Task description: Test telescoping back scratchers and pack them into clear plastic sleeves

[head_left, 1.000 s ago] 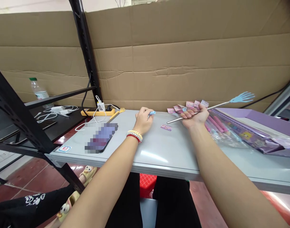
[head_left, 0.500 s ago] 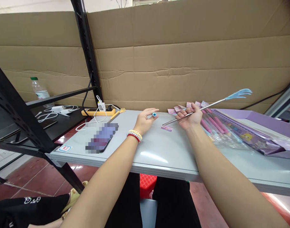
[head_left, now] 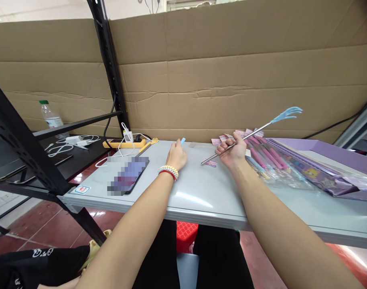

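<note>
My right hand [head_left: 234, 152] is wrapped round the metal rod of a back scratcher [head_left: 249, 135]. Its light-blue claw head [head_left: 287, 114] points up to the right, and the bare rod end slants down to the left. My left hand [head_left: 176, 157], back towards me, is closed on a light-blue tube [head_left: 183, 141]; only one end shows past the fingers, the rest being hidden. A small pink and purple card [head_left: 211, 164] lies on the table [head_left: 201, 188] just under the bare rod end.
Bagged back scratchers with pink handles [head_left: 270, 154] lie to the right beside an open purple box [head_left: 327, 172]. On the left are a phone [head_left: 132, 172], a yellow fork-headed stick [head_left: 149, 145] and a power strip [head_left: 139, 143]. Cardboard [head_left: 201, 80] stands behind.
My left hand has turned over and drawn a little left with the blue tube, whose open end no longer faces me. My right hand has shifted slightly left with the back scratcher.
</note>
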Action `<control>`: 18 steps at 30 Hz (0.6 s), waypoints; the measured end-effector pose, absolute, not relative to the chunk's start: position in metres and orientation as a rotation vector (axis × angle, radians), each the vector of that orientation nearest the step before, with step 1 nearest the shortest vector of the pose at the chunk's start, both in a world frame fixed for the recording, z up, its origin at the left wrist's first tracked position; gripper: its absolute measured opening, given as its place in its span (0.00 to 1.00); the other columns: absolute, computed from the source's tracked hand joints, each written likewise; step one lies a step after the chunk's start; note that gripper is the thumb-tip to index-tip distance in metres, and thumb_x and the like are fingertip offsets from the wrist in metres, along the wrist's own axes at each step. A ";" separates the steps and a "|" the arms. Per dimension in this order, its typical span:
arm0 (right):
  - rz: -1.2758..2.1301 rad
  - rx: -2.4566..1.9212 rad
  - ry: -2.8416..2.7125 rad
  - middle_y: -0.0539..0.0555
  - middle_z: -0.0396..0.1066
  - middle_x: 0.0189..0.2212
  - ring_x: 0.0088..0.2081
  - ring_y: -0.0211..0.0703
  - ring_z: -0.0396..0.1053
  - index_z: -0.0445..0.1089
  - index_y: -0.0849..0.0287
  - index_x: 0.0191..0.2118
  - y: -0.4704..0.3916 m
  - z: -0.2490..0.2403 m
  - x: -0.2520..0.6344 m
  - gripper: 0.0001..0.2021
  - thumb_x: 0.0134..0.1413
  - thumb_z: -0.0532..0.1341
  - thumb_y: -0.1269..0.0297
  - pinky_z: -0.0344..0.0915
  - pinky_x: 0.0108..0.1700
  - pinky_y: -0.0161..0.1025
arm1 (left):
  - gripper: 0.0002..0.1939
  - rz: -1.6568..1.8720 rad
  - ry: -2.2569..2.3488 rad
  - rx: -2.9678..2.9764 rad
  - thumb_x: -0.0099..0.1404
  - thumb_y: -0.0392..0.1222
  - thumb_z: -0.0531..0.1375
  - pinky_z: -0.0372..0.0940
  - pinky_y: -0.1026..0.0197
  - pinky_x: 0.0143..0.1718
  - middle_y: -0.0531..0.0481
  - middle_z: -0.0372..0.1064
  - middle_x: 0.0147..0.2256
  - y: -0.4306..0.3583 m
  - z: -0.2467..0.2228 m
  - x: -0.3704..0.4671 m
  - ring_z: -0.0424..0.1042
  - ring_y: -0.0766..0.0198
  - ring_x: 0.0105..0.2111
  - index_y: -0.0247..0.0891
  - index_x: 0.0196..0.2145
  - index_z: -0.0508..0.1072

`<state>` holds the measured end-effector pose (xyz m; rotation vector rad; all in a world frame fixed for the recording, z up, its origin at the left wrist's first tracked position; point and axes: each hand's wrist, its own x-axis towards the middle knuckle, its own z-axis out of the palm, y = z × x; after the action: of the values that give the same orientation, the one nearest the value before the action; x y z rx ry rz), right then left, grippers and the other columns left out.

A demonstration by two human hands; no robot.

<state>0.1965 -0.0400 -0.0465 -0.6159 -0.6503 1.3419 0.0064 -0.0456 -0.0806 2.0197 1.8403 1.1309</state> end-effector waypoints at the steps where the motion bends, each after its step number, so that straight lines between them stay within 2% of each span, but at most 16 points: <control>1: 1.344 -0.620 -0.659 0.45 0.49 0.09 0.12 0.34 0.50 0.43 0.56 0.18 -0.040 -0.047 0.196 0.22 0.51 0.54 0.51 0.49 0.15 0.33 | 0.25 1.042 1.928 2.013 0.64 0.31 0.48 0.61 0.58 0.50 0.37 0.63 0.50 -0.044 -0.082 0.005 0.67 0.54 0.49 0.35 0.59 0.58; 4: 1.353 -0.624 -0.689 0.45 0.50 0.09 0.12 0.35 0.51 0.43 0.56 0.18 -0.039 -0.049 0.195 0.23 0.50 0.55 0.50 0.49 0.15 0.34 | 0.24 0.868 2.114 2.034 0.61 0.29 0.51 0.61 0.58 0.49 0.34 0.61 0.50 -0.042 -0.083 0.002 0.69 0.53 0.47 0.32 0.55 0.63; 9: 1.392 -0.626 -0.669 0.45 0.50 0.09 0.11 0.34 0.50 0.44 0.56 0.19 -0.037 -0.053 0.199 0.23 0.51 0.52 0.46 0.46 0.14 0.33 | 0.21 0.529 2.319 2.153 0.64 0.28 0.47 0.64 0.58 0.42 0.34 0.67 0.44 -0.033 -0.076 -0.001 0.71 0.54 0.44 0.35 0.51 0.69; 12: 1.400 -0.598 -0.675 0.45 0.50 0.10 0.11 0.34 0.49 0.46 0.56 0.19 -0.036 -0.055 0.199 0.24 0.50 0.52 0.42 0.45 0.14 0.32 | 0.21 0.408 2.420 2.125 0.64 0.26 0.45 0.64 0.58 0.42 0.33 0.69 0.43 -0.021 -0.073 -0.009 0.70 0.53 0.46 0.31 0.47 0.73; 18: 1.404 -0.568 -0.738 0.46 0.52 0.10 0.11 0.35 0.52 0.49 0.56 0.19 -0.034 -0.058 0.195 0.25 0.48 0.52 0.39 0.47 0.14 0.33 | 0.21 0.282 2.597 2.026 0.63 0.27 0.46 0.61 0.52 0.43 0.31 0.71 0.44 0.006 -0.067 -0.041 0.69 0.49 0.47 0.30 0.46 0.74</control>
<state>0.1955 -0.0338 -0.0576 -0.5681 -0.7381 1.4038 -0.0409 0.0057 -0.0674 2.0261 2.5972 0.2816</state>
